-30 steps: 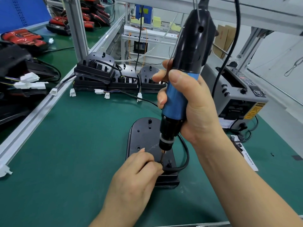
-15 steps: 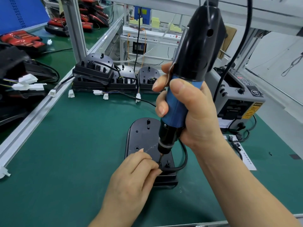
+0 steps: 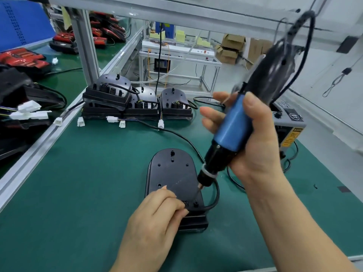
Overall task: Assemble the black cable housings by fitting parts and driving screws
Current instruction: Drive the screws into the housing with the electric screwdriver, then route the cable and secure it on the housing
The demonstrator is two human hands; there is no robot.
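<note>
Both grips closed: right hand [image 3: 255, 148] round the electric screwdriver [image 3: 232, 127], left hand [image 3: 155, 218] pinching the black cable housing [image 3: 172, 173]; I'd straighten the bit [image 3: 199, 189] first.

A grey machine [image 3: 290, 124] stands on the green mat [image 3: 78, 173].

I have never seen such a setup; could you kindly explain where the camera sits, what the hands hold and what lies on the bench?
No robot here: a person's head-worn camera looks down at their two hands. The right hand grips a blue and black electric screwdriver, tilted, its bit pointing at the black housing on the green mat. The left hand rests curled on the housing's near end; whether it pinches a screw is hidden. More housings stand behind, a grey machine at right.
</note>
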